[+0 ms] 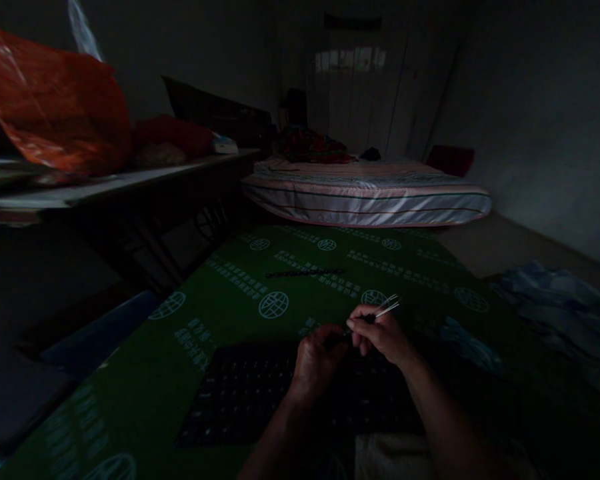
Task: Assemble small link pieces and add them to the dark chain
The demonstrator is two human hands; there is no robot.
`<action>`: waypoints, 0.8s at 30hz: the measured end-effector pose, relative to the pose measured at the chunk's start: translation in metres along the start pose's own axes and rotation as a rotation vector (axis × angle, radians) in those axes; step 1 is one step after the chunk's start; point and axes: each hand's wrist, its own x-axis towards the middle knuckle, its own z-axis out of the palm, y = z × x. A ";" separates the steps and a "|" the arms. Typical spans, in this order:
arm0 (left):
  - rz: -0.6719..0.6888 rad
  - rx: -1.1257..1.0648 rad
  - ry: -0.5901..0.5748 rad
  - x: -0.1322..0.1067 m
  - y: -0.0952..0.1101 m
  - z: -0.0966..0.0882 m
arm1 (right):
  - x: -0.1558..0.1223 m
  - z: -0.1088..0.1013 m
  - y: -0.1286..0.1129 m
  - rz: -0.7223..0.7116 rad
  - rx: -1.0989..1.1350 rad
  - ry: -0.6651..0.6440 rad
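Observation:
A black keyboard (240,380) lies on a green printed cloth, and both hands are over its far edge. My right hand (377,331) pinches a thin tool with two pale prongs (389,307), which stick out up and to the right. Its dark part runs between my fingers; the exact kind is unclear in the dim light. My left hand (320,357) is closed, fingertips meeting those of the right hand. Something small and dark seems to be between them, too dim to name. Beyond the hands lies a thin dark twisted rod (305,273).
A crumpled light-blue cloth or wrapper (470,343) lies right of the keyboard. A beige cloth (393,457) is at the near edge. At left stands a side table (80,193) with an orange bag (60,107). A bed (370,197) stands beyond; bluish fabric (555,300) is heaped at right.

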 end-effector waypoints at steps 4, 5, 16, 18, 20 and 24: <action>-0.007 -0.041 0.032 0.001 -0.005 0.002 | 0.000 -0.003 -0.001 -0.019 0.019 0.012; -0.007 -0.058 0.043 0.001 -0.007 0.003 | 0.000 -0.003 -0.001 -0.026 0.027 0.013; 0.000 -0.138 0.080 0.003 -0.016 0.005 | 0.002 -0.006 -0.001 -0.097 0.034 0.053; -0.008 -0.111 0.090 0.003 -0.014 0.004 | 0.003 -0.007 0.001 -0.095 0.055 0.057; -0.008 -0.073 0.090 0.003 -0.012 0.004 | 0.005 -0.007 0.003 -0.077 0.089 0.058; 0.008 -0.085 0.072 0.004 -0.013 0.004 | 0.006 -0.007 0.004 -0.028 0.137 0.052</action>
